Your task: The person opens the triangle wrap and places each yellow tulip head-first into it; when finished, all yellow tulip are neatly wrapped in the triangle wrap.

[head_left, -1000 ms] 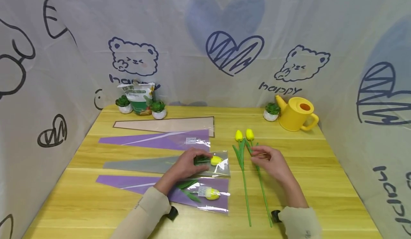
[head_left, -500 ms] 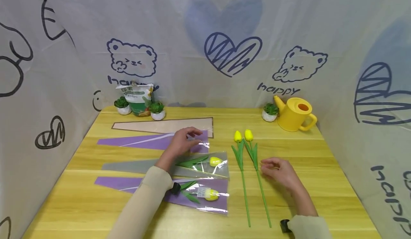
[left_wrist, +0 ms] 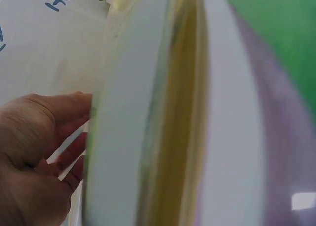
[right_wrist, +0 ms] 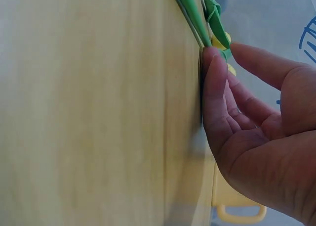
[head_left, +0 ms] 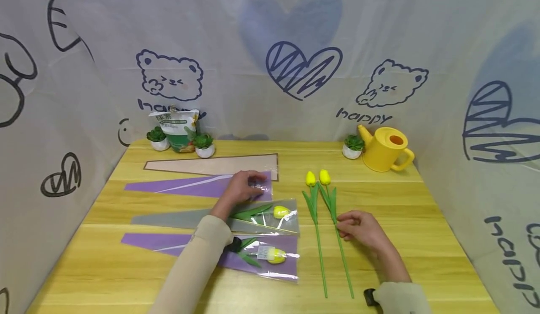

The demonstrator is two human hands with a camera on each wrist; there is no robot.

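Note:
My left hand (head_left: pixel 242 187) rests over the wide right end of a purple flower sleeve (head_left: pixel 177 187), thumb and fingers apart. In the left wrist view, clear film stands close to the camera beside the left hand (left_wrist: pixel 37 147). My right hand (head_left: pixel 360 229) is beside the stem of the right yellow tulip (head_left: pixel 324 177), fingertips right at the stem below the leaves. The right wrist view shows a gap between thumb and fingers of the right hand (right_wrist: pixel 261 122). Another yellow tulip (head_left: pixel 311 179) lies parallel to its left.
A grey sleeve (head_left: pixel 168 218) and a front purple sleeve (head_left: pixel 152 242) each contain a yellow tulip. Behind lies a pale dark-edged sleeve (head_left: pixel 202 164). Along the back stand a green-white bag (head_left: pixel 181 138), small potted plants (head_left: pixel 205 151) and a yellow watering can (head_left: pixel 381 150).
My left hand has moved from the tulip in the grey sleeve back to the purple sleeve behind it. My right hand has come down from the leaves to the right tulip's stem.

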